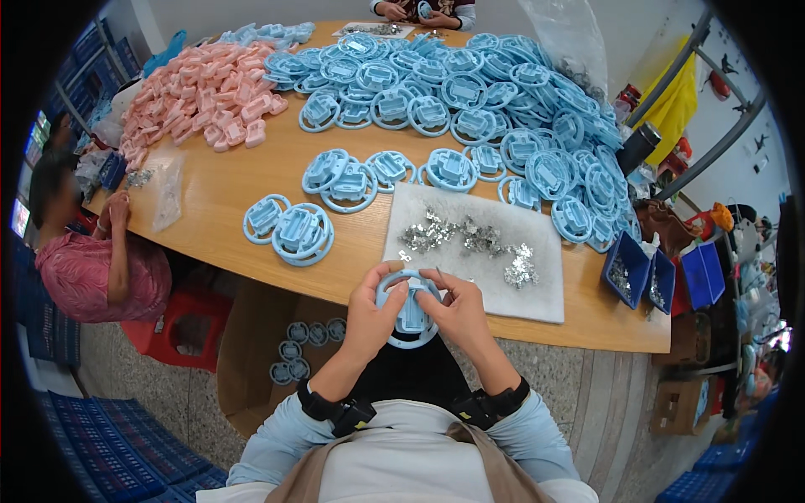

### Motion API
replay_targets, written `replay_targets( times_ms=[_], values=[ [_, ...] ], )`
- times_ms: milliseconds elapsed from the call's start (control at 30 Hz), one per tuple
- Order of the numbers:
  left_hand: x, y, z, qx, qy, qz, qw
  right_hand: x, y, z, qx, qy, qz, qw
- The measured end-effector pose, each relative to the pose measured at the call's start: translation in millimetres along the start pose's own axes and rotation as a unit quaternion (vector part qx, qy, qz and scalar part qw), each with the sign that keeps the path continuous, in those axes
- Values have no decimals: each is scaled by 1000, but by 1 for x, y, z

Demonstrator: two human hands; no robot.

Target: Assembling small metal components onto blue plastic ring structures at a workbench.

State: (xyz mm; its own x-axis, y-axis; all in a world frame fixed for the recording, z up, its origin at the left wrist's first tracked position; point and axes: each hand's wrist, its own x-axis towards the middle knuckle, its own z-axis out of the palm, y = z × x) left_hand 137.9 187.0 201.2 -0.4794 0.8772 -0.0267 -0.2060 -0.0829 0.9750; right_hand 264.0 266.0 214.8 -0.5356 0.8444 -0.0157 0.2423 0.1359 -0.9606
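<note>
Just in front of the table edge, I hold a light blue round plastic part [412,317] with a raised block across its middle. My left hand [371,308] grips its left side, thumb laid over the face. My right hand [463,312] grips its right side, with its thumb on the middle block. A thin dark tip shows by the right fingers, too small to name. Beyond my hands lies a white foam-like mat [537,300], with small silvery metal pieces [482,240] scattered in loose heaps on it.
Blue plastic parts [394,105] lie heaped across the table [226,201], beside a pile of pink parts [201,96]. Blue bins [627,267] of metal bits stand at right. A cardboard box [243,360] with blue parts sits below left. Other people sit left [105,277] and opposite.
</note>
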Motion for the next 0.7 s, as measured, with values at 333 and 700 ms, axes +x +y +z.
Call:
replay_targets(
  times_ms=[333, 700],
  values=[
    [-41, -6, -87, -236, 41, -208, 948, -1, -11, 67, -74, -79, -206, 972],
    [-75, -34, -191, 109, 298, -5, 948, 90, -25, 134, -391, -141, -410, 812]
  ],
)
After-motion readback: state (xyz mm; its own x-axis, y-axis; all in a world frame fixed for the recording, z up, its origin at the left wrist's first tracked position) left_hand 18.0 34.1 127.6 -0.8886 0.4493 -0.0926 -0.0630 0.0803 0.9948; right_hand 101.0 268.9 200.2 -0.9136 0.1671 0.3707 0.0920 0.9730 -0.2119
